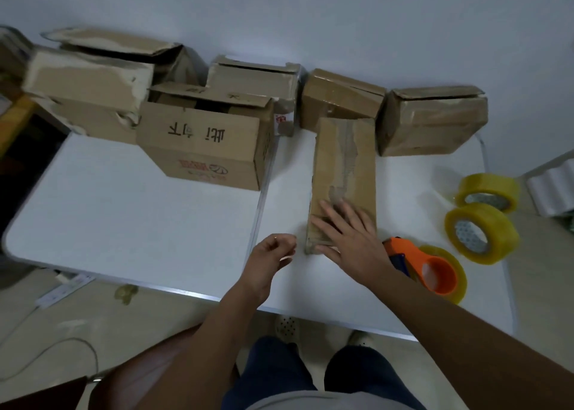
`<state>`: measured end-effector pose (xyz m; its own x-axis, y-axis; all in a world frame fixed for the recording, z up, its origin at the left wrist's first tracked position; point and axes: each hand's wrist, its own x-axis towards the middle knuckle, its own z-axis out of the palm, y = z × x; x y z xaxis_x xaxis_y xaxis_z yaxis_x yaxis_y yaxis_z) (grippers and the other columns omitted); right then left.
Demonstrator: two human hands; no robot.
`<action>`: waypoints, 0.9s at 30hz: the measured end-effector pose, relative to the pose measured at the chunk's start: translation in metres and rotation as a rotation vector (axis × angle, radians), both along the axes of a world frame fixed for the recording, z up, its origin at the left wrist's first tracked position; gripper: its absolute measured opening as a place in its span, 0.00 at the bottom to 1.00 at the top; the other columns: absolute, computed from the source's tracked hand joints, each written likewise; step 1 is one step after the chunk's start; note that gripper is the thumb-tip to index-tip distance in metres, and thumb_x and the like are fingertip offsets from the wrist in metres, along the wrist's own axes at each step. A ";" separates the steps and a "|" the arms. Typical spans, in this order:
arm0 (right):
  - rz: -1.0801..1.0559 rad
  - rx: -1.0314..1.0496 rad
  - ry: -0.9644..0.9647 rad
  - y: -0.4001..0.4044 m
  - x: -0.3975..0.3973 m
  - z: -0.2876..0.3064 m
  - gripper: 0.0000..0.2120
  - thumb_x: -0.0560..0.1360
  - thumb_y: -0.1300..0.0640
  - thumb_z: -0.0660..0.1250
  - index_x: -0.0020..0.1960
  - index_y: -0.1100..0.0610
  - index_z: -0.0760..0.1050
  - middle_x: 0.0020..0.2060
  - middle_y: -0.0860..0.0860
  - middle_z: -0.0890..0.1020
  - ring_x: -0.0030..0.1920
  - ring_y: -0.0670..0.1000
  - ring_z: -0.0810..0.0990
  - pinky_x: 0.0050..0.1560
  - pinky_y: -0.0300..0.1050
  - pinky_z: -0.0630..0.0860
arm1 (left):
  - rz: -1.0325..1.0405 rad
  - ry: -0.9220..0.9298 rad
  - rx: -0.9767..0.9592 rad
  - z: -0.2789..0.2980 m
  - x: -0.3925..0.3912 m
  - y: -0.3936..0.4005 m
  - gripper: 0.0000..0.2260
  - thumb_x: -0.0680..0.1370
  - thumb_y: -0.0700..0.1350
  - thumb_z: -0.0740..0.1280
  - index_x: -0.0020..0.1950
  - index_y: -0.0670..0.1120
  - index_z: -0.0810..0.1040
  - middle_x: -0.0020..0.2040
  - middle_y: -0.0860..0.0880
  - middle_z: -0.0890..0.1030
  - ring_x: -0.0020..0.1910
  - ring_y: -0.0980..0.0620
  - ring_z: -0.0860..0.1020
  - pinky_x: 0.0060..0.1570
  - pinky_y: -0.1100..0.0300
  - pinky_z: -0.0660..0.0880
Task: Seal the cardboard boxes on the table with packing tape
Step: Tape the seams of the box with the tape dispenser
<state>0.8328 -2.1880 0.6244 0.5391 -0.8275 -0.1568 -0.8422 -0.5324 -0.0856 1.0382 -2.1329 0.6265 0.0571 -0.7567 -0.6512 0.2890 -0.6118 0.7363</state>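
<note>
Nearest the camera, dark trousers (279, 375) and two bare forearms extend over the near edge of the white table (124, 207). Left hand (269, 259) hovers just above the table surface, fingers loosely curled with thumb and forefinger close together; whether it pinches anything cannot be told. It sits just left of the long narrow box (343, 173), not touching it. Right hand (348, 232) lies flat with fingers spread straight on the near end of that box, pressing its top, where a worn strip of tape runs lengthwise.

Along the far side of the table, left to right: a torn large box (90, 89), a printed box (202, 142) with flaps ajar, a small box (257, 80) behind it, a taped box (338, 99) and a wrapped box (435, 120).

Just right of the right wrist lies an orange tape dispenser (435, 273) loaded with yellowish tape; two loose tape rolls (481, 229) stand beyond it, near the right edge.
</note>
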 end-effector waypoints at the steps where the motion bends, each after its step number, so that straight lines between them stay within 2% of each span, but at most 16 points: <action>1: 0.012 0.003 0.008 -0.001 0.002 -0.002 0.28 0.79 0.36 0.47 0.77 0.43 0.58 0.78 0.46 0.57 0.78 0.57 0.55 0.74 0.58 0.54 | 0.011 -0.017 -0.007 0.000 0.000 -0.001 0.06 0.79 0.44 0.69 0.53 0.43 0.82 0.45 0.49 0.82 0.49 0.51 0.80 0.56 0.57 0.77; 4: -0.021 -0.012 0.015 0.002 0.007 -0.006 0.29 0.80 0.35 0.44 0.78 0.43 0.56 0.79 0.46 0.55 0.78 0.56 0.53 0.75 0.59 0.54 | 0.038 -0.077 -0.030 -0.006 0.000 -0.003 0.06 0.79 0.44 0.70 0.52 0.42 0.82 0.45 0.49 0.82 0.48 0.51 0.79 0.56 0.57 0.76; 9: -0.053 -0.043 0.034 0.004 0.009 -0.008 0.29 0.80 0.36 0.42 0.78 0.44 0.56 0.78 0.47 0.58 0.77 0.58 0.57 0.74 0.60 0.58 | 0.027 -0.104 -0.077 -0.011 0.002 -0.008 0.02 0.79 0.42 0.70 0.48 0.46 0.83 0.43 0.53 0.83 0.45 0.58 0.78 0.54 0.61 0.74; 13: -0.087 -0.058 0.015 0.003 0.014 -0.013 0.29 0.80 0.36 0.46 0.78 0.44 0.57 0.78 0.47 0.58 0.77 0.58 0.58 0.73 0.61 0.58 | 0.063 -0.112 -0.106 -0.017 0.000 -0.016 0.03 0.78 0.41 0.70 0.49 0.43 0.82 0.45 0.52 0.83 0.47 0.59 0.79 0.53 0.65 0.74; 20: -0.093 -0.092 -0.043 0.003 0.012 -0.019 0.28 0.80 0.37 0.51 0.78 0.43 0.55 0.79 0.46 0.56 0.78 0.57 0.56 0.74 0.61 0.58 | 0.045 -0.061 -0.092 -0.028 -0.021 -0.029 0.08 0.80 0.41 0.67 0.55 0.37 0.79 0.49 0.45 0.81 0.50 0.52 0.78 0.56 0.59 0.75; 22: -0.098 -0.093 -0.050 0.003 0.013 -0.020 0.28 0.80 0.38 0.51 0.78 0.43 0.55 0.79 0.47 0.56 0.78 0.57 0.55 0.74 0.61 0.58 | 0.063 -0.052 -0.083 -0.030 -0.029 -0.029 0.08 0.81 0.43 0.66 0.55 0.39 0.78 0.51 0.44 0.81 0.51 0.50 0.78 0.58 0.55 0.75; 25: -0.109 -0.094 -0.037 0.003 0.014 -0.021 0.28 0.80 0.38 0.51 0.79 0.43 0.54 0.79 0.46 0.55 0.78 0.57 0.54 0.74 0.61 0.57 | 0.038 -0.105 -0.019 -0.039 -0.035 -0.029 0.11 0.82 0.49 0.65 0.61 0.46 0.74 0.61 0.46 0.76 0.60 0.49 0.77 0.64 0.53 0.74; 27: -0.114 -0.095 -0.030 0.004 0.014 -0.022 0.28 0.81 0.38 0.51 0.79 0.42 0.53 0.79 0.46 0.54 0.78 0.57 0.54 0.75 0.60 0.56 | 0.000 -0.181 0.049 -0.043 -0.037 -0.032 0.12 0.82 0.51 0.64 0.63 0.49 0.70 0.63 0.48 0.71 0.61 0.50 0.75 0.60 0.56 0.74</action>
<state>0.8468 -2.1841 0.6023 0.4437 -0.8942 -0.0599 -0.8956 -0.4400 -0.0658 1.0013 -2.1653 0.5836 0.1766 -0.7247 -0.6661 0.1541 -0.6480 0.7459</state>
